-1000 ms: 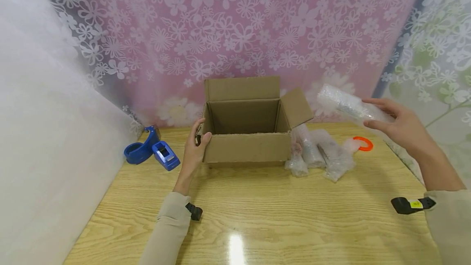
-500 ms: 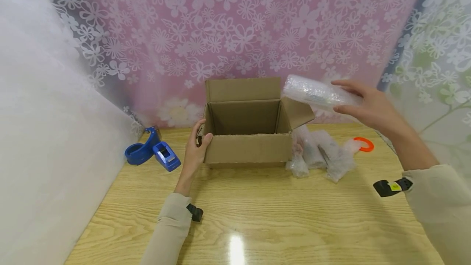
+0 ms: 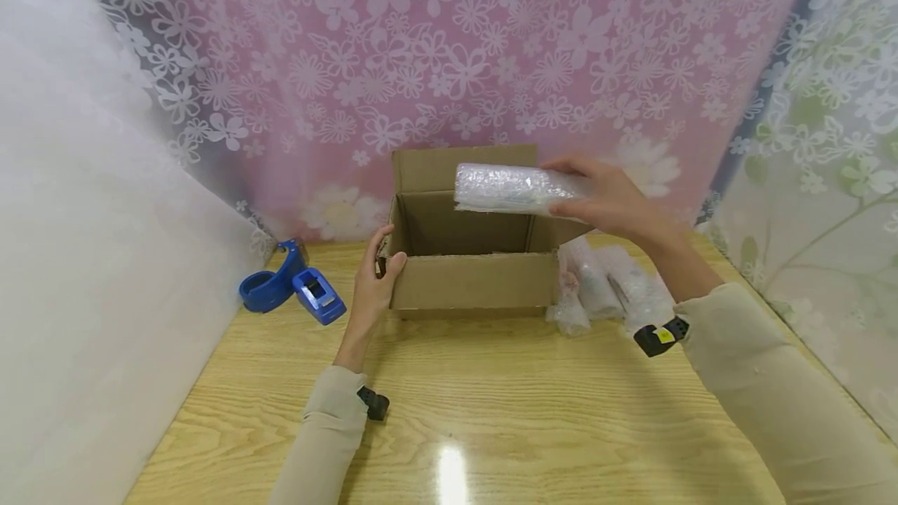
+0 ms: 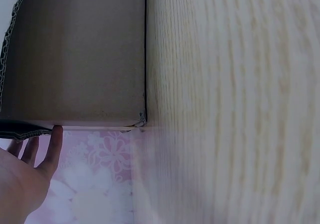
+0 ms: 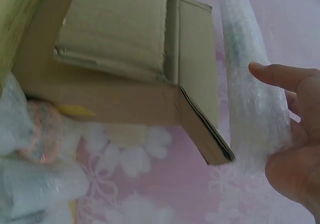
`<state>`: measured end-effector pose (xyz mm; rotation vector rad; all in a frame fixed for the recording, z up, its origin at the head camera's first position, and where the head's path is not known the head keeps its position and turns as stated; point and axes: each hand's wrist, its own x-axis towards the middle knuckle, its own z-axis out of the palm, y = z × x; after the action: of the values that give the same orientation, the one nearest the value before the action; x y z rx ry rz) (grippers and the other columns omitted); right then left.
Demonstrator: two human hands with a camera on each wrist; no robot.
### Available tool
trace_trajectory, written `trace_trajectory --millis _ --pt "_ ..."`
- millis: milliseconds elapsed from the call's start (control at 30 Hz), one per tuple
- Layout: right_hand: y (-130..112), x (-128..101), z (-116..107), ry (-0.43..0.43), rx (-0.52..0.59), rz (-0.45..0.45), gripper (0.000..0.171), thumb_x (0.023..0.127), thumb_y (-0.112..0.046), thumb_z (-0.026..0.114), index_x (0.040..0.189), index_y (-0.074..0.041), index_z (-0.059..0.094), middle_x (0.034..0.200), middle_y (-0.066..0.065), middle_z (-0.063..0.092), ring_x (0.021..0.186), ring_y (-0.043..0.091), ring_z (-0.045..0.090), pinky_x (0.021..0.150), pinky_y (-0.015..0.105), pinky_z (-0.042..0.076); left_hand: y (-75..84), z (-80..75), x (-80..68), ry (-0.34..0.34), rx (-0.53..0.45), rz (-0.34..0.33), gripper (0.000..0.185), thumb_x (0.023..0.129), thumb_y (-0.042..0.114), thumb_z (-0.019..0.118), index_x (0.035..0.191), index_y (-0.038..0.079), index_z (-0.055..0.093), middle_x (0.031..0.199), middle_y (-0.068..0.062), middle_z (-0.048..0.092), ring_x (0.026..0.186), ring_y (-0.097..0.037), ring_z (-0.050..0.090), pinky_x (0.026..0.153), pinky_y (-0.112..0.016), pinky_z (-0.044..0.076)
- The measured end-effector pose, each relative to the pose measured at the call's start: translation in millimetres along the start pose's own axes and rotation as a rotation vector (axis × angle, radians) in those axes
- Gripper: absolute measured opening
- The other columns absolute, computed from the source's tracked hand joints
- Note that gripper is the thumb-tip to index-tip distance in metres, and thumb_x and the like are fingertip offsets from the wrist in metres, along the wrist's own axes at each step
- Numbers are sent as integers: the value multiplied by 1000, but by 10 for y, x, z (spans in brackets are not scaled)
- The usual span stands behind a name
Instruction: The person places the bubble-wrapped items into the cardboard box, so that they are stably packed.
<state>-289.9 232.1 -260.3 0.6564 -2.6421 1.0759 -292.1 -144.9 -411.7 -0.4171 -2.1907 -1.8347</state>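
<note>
Fingers (image 3: 561,170) of the right hand (image 3: 606,197) are curled round one end of a bubble-wrapped roll (image 3: 515,188), held level over the open cardboard box (image 3: 466,256). From the head view, the left hand (image 3: 372,291) grips the box's near left corner, thumb on the front wall. More bubble-wrapped bundles (image 3: 603,287) lie on the tabletop (image 3: 491,411) just right of the box, and a blue tape dispenser (image 3: 291,287) sits well to its left. Lowering the roll level, lengthwise along the box and clear of the right flap, would likely seat it best while the left hand steadies the carton.

Left wrist view: only the box's wall (image 4: 75,54) on the wood grain and the fingers (image 4: 52,149) reaching over its edge; the roll is out of sight.

Right wrist view: what the head view hides, the roll (image 5: 250,79) passing just beside the right flap's edge (image 5: 200,104), thumb (image 5: 280,76) pressed on the wrap.
</note>
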Motion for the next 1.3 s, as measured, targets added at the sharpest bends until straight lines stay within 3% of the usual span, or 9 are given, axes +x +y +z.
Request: trace_trajectory --millis 200,300,433,633,1067,1300 --pt "-11 174 313 -13 25 -81 55 88 -9 82 140 -12 65 143 10 63 137 31 51 116 52 32 -1 6 12 8 13 13 57 106 25 61 160 22 42 169 -4 29 144 -36 39 101 -58 45" --pt "-27 251 444 1 -16 -109 57 85 -9 85 138 -13 67 140 10 66 131 31 56 115 51 36 -2 9 18 15 18 20 57 106 24 61 159 22 42 168 -4 30 146 -34 36 104 -59 43" --pt "-13 290 572 -2 -45 -53 58 83 -15 87 138 -21 67 141 5 66 121 27 60 106 49 43 -11 20 24 15 10 17 58 105 25 62 159 23 42 168 -4 30 141 -34 40 102 -57 44" --pt "102 302 706 -66 90 32 57 89 -15 82 142 -22 62 151 2 56 146 29 42 117 55 33 -30 43 28 15 1 19 58 105 26 63 159 23 43 168 -2 31 125 -34 50 92 -51 49" --pt "160 435 907 -119 114 46 57 91 -19 81 144 -21 61 154 4 53 145 30 43 115 54 35 -61 34 -3 27 -13 2 56 104 29 63 157 34 45 167 3 32 125 -32 50 95 -52 48" --pt "192 454 1075 -165 91 70 55 93 -18 79 145 -19 59 155 7 51 146 33 42 115 55 36 -75 44 5 37 -18 9 55 104 29 63 156 32 46 166 4 34 129 -33 48 99 -56 45"
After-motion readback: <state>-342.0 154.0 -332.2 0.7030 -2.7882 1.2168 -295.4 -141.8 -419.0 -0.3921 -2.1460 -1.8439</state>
